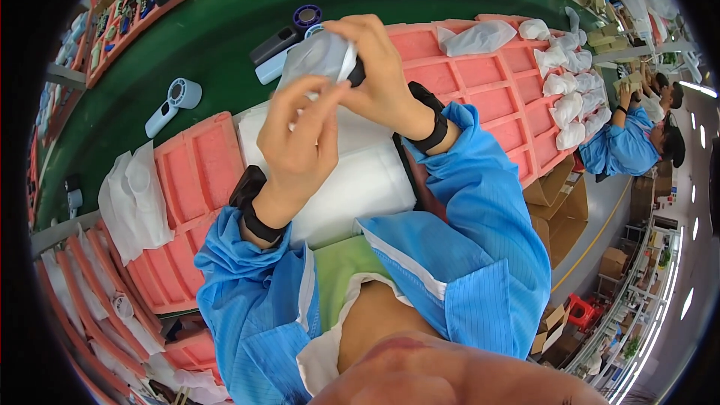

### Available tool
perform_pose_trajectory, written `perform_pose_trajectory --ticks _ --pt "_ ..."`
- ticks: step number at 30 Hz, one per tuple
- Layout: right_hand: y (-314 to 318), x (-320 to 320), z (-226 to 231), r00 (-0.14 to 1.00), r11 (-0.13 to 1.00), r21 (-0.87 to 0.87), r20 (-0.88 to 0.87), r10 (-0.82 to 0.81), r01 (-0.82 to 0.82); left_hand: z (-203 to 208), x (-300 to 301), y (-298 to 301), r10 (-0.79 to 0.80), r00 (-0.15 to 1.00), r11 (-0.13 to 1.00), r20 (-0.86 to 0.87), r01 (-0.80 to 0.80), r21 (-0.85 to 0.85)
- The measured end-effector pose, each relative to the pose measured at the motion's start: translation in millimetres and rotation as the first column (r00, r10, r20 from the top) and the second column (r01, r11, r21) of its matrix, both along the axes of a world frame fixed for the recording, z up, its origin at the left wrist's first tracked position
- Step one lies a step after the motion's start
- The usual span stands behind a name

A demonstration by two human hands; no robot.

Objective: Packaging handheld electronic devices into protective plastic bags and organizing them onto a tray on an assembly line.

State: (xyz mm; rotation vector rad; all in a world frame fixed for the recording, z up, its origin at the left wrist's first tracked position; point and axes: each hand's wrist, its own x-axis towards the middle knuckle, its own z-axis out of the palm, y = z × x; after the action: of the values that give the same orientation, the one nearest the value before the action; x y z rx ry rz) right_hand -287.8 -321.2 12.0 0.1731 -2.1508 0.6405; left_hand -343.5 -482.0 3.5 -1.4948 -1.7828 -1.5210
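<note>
Place: factory floor, assembly or packing line | long green worktop (225, 41) bearing handheld fans (183, 94) | pink divided trays (442, 75), white pouches (568, 110) in rows | co-worker (616, 148) in blue farther along | cardboard boxes (568, 214), stocked shelves (637, 277) | yellow floor line (592, 247) | strip lights (687, 304)
</note>
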Motion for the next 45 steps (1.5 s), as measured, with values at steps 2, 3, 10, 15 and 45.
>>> perform_pose_trajectory --ticks 2,3,10,15,45 --pt "-3.4 2.1 -8.9 0.999 0.987 -0.157 0.031 0.030 -0.025 6.5 0.2 3.6 0.009 0.998 0.999 0.056 -0.006 -0.050" --pt "-7.1 4.2 -15.1 0.996 0.949 -0.311 0.059 0.067 -0.045 11.1 0.6 5.7 0.023 0.993 0.995 0.114 -0.011 -0.102" --pt "-14.3 13.2 1.8 0.908 0.827 -0.425 0.030 0.419 -0.368 5.7 -37.9 -6.0 -0.141 0.969 0.990 0.201 0.144 0.000" --pt "-7.0 14.2 8.2 0.794 0.788 -0.425 0.221 0.567 -0.445 14.7 -50.8 -10.5 -0.645 0.691 0.762 0.325 0.609 0.220" --pt "-26.8 53.2 15.6 0.558 0.408 -0.902 0.267 0.786 -0.142 38.4 -12.8 -26.0 -0.261 0.680 0.964 0.685 0.222 0.147"
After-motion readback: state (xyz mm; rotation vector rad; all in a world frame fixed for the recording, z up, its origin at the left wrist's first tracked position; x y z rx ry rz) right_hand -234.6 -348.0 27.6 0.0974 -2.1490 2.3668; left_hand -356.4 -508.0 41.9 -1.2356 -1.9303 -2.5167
